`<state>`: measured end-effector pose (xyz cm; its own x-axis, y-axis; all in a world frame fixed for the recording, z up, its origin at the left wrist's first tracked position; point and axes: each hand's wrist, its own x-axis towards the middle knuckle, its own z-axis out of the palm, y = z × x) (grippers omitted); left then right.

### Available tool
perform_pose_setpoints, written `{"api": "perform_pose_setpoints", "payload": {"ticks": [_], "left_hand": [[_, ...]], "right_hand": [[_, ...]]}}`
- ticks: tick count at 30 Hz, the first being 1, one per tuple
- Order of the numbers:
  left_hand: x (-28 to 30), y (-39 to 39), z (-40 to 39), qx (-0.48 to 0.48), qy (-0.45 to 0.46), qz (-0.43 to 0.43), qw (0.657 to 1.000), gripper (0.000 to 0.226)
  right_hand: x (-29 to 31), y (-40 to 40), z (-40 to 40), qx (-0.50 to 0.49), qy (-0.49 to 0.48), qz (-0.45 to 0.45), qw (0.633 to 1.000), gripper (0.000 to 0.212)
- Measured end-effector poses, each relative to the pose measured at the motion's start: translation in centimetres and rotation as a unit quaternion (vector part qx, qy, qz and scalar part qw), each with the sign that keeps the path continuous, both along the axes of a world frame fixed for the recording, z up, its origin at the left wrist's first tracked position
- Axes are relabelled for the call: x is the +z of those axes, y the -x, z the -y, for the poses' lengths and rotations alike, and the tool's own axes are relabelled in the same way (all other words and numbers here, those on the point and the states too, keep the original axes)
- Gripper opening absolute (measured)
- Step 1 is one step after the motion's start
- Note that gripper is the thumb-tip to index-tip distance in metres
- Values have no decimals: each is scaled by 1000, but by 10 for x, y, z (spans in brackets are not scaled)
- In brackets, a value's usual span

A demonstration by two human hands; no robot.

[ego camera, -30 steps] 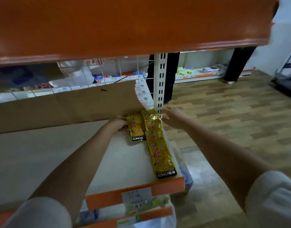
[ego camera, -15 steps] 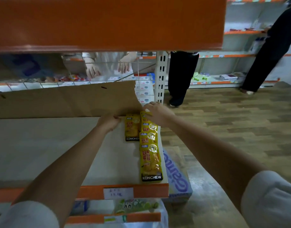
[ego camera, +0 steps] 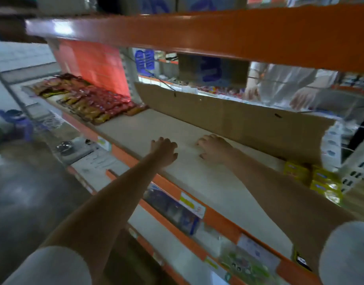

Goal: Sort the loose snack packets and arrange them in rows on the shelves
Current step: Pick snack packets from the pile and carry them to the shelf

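Both my hands, left hand (ego camera: 163, 150) and right hand (ego camera: 215, 148), rest empty, fingers loose, on the shelf (ego camera: 197, 179). Risk: my right forearm sweeps the yellow packets (ego camera: 318, 179) at the shelf's right end.

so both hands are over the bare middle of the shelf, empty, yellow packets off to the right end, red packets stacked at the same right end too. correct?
One thing is off: the red packets lie at the far left end of the shelf, not the right, as the head view shows. The rest holds: left hand and right hand are over the bare middle holding nothing, and the yellow packets sit at the right end.
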<state>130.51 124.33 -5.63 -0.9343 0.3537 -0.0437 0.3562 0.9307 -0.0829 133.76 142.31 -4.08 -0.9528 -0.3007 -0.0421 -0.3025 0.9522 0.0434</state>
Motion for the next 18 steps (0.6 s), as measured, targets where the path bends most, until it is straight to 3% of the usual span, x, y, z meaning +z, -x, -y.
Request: {"api": "perform_pose_setpoints", "payload": {"ticks": [12, 18], "left_hand": [[4, 59, 318, 183, -31, -18, 983, 46], [6, 80, 426, 262, -43, -44, 963, 50]], "right_hand": [[-7, 132, 319, 140, 30, 7, 990, 47], [-13, 170, 434, 191, 5, -1, 981, 50]]}}
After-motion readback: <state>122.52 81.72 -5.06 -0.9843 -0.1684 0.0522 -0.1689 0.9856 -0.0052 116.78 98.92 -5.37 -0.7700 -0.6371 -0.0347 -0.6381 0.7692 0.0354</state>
